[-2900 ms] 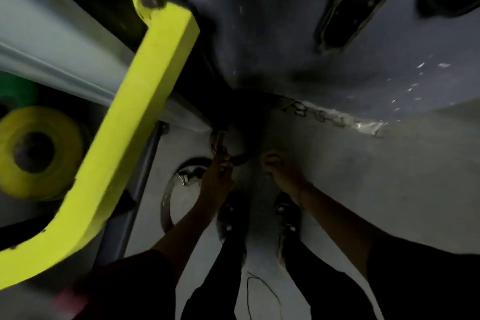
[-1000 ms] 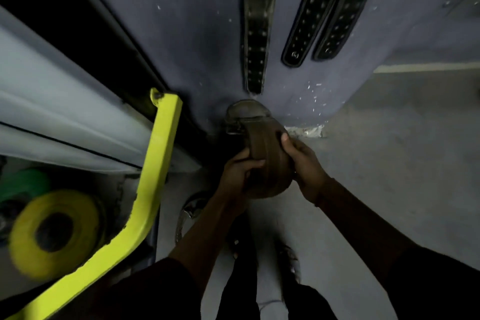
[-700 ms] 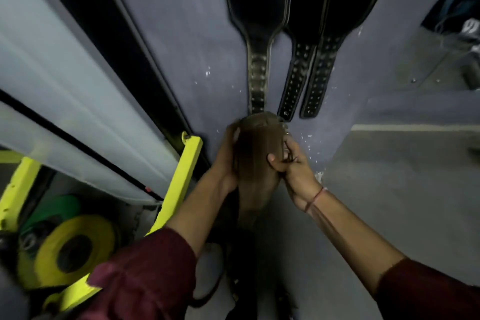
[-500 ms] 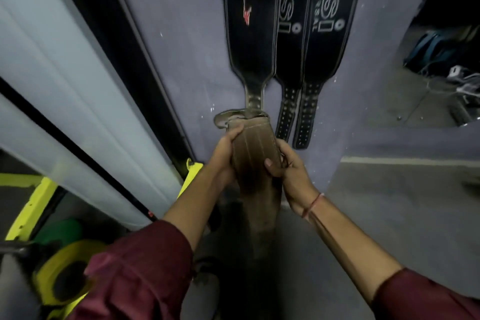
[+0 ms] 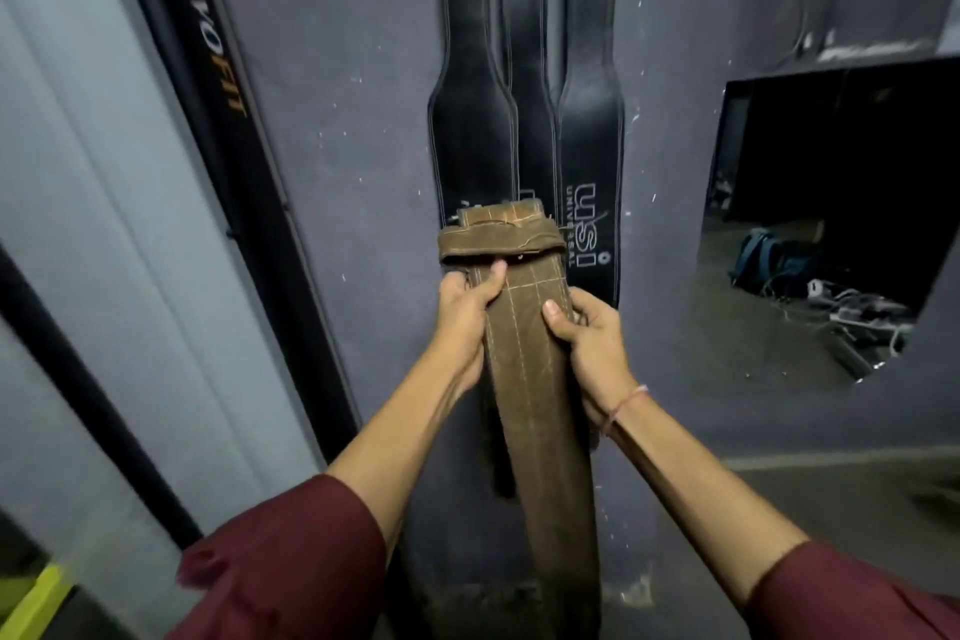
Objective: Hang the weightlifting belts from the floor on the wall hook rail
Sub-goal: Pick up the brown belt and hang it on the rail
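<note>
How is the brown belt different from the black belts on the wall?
The brown belt looks worn and dull, while the black belts are shiny. The brown belt is held up by the left hand and the right hand; the black belts already hang flat on the wall. One black belt has white lettering; the brown one shows none. All have stitched edges.

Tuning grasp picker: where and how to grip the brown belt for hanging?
Grip the brown belt across its flat strap just below the folded top end, one hand on each edge, as the left hand and right hand do: it is wide, thin and hangs long.
</note>
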Tool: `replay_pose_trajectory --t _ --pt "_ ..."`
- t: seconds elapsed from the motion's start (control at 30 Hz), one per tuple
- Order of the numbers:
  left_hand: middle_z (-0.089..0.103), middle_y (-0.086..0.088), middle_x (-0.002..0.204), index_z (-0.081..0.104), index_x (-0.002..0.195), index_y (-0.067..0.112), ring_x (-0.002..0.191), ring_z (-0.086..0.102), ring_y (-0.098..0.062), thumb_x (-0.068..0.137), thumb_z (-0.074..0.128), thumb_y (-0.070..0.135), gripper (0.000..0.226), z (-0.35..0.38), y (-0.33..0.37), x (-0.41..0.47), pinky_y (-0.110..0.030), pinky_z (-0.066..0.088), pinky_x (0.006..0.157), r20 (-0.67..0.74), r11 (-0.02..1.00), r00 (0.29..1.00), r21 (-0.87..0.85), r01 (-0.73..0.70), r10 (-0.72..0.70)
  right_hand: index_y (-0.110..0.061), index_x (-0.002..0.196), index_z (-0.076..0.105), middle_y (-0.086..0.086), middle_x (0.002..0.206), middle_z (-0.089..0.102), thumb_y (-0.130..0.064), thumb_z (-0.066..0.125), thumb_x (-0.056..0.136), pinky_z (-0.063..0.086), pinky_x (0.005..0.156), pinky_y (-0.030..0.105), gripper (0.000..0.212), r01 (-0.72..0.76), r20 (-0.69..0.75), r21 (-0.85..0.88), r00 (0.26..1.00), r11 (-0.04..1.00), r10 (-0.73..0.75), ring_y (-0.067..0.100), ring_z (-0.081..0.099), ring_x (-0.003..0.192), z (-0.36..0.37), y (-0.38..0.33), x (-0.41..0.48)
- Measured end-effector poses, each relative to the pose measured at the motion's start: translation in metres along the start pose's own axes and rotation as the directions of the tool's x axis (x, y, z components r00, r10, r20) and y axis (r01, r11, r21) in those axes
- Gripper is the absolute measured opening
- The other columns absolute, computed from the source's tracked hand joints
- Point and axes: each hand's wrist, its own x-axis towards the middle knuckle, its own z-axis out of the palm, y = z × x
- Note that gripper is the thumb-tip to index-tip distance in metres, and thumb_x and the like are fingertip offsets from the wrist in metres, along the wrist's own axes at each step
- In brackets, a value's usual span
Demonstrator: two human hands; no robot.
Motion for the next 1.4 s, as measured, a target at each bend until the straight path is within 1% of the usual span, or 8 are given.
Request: replay_pose_trajectory --t 0.17,0.27,0.4,0.63,0.9,1.17,1.27,1.4 --pt "0.068 -0.016 0.094 0.055 0.110 -0.006 0.073 0.071 -0.018 0.091 0.054 -0.008 0.019 0.019 0.048 -0.001 -0.028 0.060 0.059 -0.046 0.994 0.993 -0.014 -0.108 0.107 0.004 0.104 0.068 0.014 0.092 0.075 -0.009 0.060 0.095 0.059 0.076 0.036 0.018 0.031 0.031 -0.048 0.999 0.998 -0.029 0.021 0.071 0.079 0.016 -0.048 0.017" --pt "0.062 -0.021 0.103 0.048 0.121 -0.010 0.086 0.066 -0.027 0.084 0.051 -0.015 0.037 0.027 0.075 0.003 -0.034 0.058 0.063 -0.103 0.985 0.981 -0.015 -0.170 0.167 0.002 0.108 0.063 0.010 0.091 0.074 -0.010 0.062 0.094 0.061 0.073 0.032 0.018 0.112 0.040 -0.063 0.993 0.992 -0.110 0.017 0.072 0.078 0.029 -0.074 0.026" --pt "0.059 -0.018 0.100 0.051 0.108 -0.003 0.090 0.061 -0.028 0.080 0.049 -0.016 0.031 0.032 0.108 0.007 -0.036 0.055 0.069 -0.155 0.969 0.959 -0.028 -0.245 0.238 0.003 0.112 0.065 0.016 0.107 0.073 -0.006 0.065 0.090 0.060 0.084 0.037 0.024 0.199 0.121 -0.031 0.974 0.980 -0.194 0.024 0.072 0.094 0.037 -0.066 0.020" --pt "0.055 -0.006 0.089 0.043 0.085 0.016 0.086 0.056 -0.017 0.083 0.046 -0.015 0.031 0.016 0.139 0.009 -0.041 0.052 0.083 -0.148 0.947 0.941 -0.050 -0.316 0.306 0.009 0.106 0.067 0.019 0.106 0.074 0.001 0.061 0.091 0.058 0.077 0.027 0.019 -0.165 0.166 -0.177 0.967 0.970 0.194 0.030 0.070 0.096 0.009 0.070 -0.053" --pt "0.056 -0.015 0.102 0.049 0.104 0.001 0.095 0.060 -0.028 0.078 0.049 -0.011 0.029 0.019 0.137 -0.001 -0.048 0.055 0.081 -0.139 0.961 0.956 -0.065 -0.269 0.258 0.011 0.106 0.063 0.012 0.092 0.072 -0.004 0.056 0.096 0.060 0.074 0.031 0.019 0.238 0.137 -0.063 0.964 0.969 -0.228 0.018 0.070 0.082 0.062 -0.098 0.029" --pt "0.056 -0.014 0.102 0.048 0.102 0.006 0.099 0.058 -0.027 0.076 0.050 -0.011 0.030 0.016 0.149 0.006 -0.049 0.054 0.087 -0.162 0.949 0.942 -0.071 -0.307 0.293 0.009 0.103 0.070 0.016 0.099 0.076 0.005 0.065 0.087 0.058 0.075 0.028 0.017 -0.220 0.148 -0.227 0.955 0.949 0.257 0.039 0.069 0.100 -0.016 0.087 -0.074" --pt "0.058 -0.008 0.090 0.051 0.092 0.007 0.087 0.059 -0.021 0.079 0.049 -0.013 0.023 0.021 0.147 0.005 -0.038 0.052 0.077 -0.138 0.945 0.942 -0.073 -0.319 0.307 0.005 0.110 0.067 0.011 0.104 0.076 -0.002 0.062 0.091 0.058 0.076 0.026 0.021 -0.040 0.166 -0.222 0.983 0.974 0.079 0.026 0.072 0.097 0.005 0.025 -0.040" --pt "0.057 -0.009 0.094 0.048 0.091 0.012 0.090 0.061 -0.023 0.082 0.049 -0.010 0.024 0.031 0.141 0.006 -0.050 0.054 0.086 -0.062 0.957 0.956 -0.025 -0.287 0.285 0.001 0.121 0.056 0.012 0.112 0.070 -0.005 0.063 0.092 0.060 0.083 0.033 0.031 0.221 0.105 -0.046 0.971 0.974 -0.215 0.019 0.070 0.096 0.055 -0.089 0.011"
